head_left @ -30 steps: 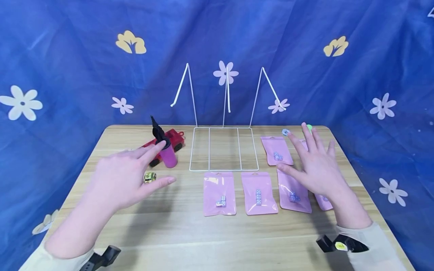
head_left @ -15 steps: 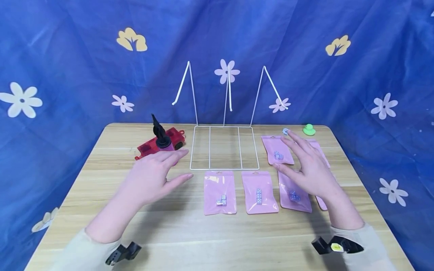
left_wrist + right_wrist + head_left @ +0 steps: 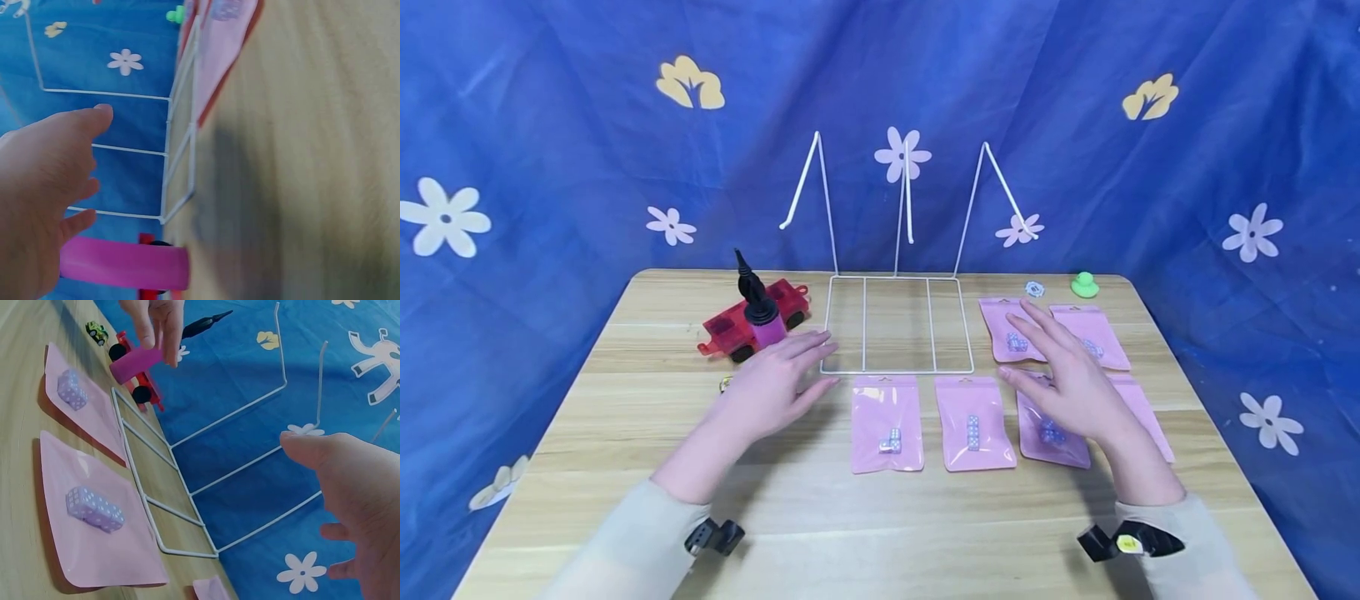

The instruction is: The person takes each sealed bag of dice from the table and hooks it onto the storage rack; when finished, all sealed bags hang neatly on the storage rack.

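My left hand (image 3: 771, 387) hovers over the table with relaxed fingers and holds nothing. Nearest it is an upright purple hand pump (image 3: 768, 327) with a black nozzle, in front of a red toy wagon (image 3: 722, 329). With fingers spread, my right hand (image 3: 1071, 392) hangs over the pink zip pouches on the right and partly hides them. Two more pouches, a left one (image 3: 880, 408) and a middle one (image 3: 955, 408), lie between my hands; dice show through their fronts. Behind these two stands a white wire rack (image 3: 897, 372) with three bare hook arms.
A green toy duck (image 3: 1084, 285) and a small pale blue-and-white disc (image 3: 1034, 289) sit at the back right. A yellow-green toy car (image 3: 97, 333) lies near the wagon, mostly hidden in the head view. A blue flowered curtain (image 3: 737, 167) hangs behind the table.
My left hand has moved right and toward me, away from the pump and wagon. My right hand has shifted slightly left and toward me, uncovering the duck and the disc.
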Demonstrator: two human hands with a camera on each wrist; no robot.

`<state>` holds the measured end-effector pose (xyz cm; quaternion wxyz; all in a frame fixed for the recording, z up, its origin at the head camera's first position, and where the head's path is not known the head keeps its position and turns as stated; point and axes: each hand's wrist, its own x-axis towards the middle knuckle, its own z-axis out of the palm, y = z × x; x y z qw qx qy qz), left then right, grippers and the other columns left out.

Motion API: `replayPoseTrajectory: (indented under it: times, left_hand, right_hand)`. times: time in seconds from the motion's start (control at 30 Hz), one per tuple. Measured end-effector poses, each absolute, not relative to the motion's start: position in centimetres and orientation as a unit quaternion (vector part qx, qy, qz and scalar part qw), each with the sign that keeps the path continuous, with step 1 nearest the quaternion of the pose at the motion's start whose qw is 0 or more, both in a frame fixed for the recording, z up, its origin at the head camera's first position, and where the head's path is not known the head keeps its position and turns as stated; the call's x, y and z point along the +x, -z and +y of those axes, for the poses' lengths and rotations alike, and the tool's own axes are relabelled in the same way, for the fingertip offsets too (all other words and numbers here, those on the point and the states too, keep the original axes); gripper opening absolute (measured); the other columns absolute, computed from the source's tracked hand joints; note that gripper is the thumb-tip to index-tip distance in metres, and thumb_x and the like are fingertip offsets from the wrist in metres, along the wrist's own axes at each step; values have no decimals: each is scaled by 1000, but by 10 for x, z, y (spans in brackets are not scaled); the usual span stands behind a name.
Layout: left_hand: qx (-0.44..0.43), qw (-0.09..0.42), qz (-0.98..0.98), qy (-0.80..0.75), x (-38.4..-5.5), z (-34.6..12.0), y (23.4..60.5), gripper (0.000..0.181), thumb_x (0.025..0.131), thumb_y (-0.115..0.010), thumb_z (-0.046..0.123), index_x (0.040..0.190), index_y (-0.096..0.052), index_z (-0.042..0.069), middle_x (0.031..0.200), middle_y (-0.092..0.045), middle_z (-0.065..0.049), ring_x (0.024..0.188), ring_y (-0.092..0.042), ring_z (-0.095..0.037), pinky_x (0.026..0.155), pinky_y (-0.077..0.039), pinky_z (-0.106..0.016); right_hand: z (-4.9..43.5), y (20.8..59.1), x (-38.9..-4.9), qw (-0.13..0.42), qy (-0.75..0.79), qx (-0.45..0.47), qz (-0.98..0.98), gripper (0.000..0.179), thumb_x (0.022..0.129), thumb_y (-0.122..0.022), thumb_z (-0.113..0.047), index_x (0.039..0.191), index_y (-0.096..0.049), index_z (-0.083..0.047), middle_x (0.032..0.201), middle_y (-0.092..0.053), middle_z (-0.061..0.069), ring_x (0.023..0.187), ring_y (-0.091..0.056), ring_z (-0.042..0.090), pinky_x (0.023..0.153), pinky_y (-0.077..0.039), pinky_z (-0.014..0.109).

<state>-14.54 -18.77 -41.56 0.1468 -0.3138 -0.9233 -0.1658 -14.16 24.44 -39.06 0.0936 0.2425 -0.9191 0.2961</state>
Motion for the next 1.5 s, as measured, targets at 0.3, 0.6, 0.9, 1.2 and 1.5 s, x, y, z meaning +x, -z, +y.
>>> replayPoseTrajectory:
  times: [0.3, 0.6, 0.9, 1.2, 1.5]
  left_hand:
    - [-316, 112, -925, 177, -163, -180, 445, 48, 99, -77, 29, 138, -69, 2, 150, -59, -18, 139, -56, -36, 113, -46, -54]
    - [-306, 91, -929, 189, -175, -182, 464, 48, 101, -75, 28, 137, -68, -3, 148, -59, -22, 139, -56, -37, 112, -48, -50]
    - [-303, 76, -931, 187, -184, -188, 475, 43, 104, -70, 25, 136, -69, -4, 146, -60, -23, 140, -54, -40, 115, -45, -51]
    - [-302, 77, -930, 194, -188, -191, 484, 37, 104, -70, 21, 130, -72, -5, 140, -65, -23, 135, -59, -38, 110, -49, -50]
    - [-304, 82, -932, 180, -187, -190, 486, 36, 104, -72, 22, 127, -74, -5, 136, -67, -24, 131, -62, -37, 103, -55, -49]
  right_hand:
    - [253, 399, -153, 93, -307, 220, -921, 69, 98, -79, -31, 159, -51, -13, 171, -32, 5, 152, -35, 43, 116, -34, 71]
    - [266, 406, -166, 112, -343, 214, -908, 66, 97, -80, -25, 156, -53, -11, 168, -38, 11, 151, -37, 44, 118, -33, 68]
    - [276, 413, -182, 104, -371, 199, -901, 64, 98, -79, -25, 156, -55, -13, 165, -42, 14, 151, -37, 44, 119, -30, 70]
    - [284, 426, -203, 73, -441, 156, -881, 61, 97, -80, -17, 152, -57, -5, 159, -50, 16, 146, -46, 38, 116, -40, 64]
    - [290, 443, -220, 46, -475, 123, -870, 62, 97, -81, -14, 152, -55, -1, 154, -54, 19, 137, -54, 44, 113, -44, 62]
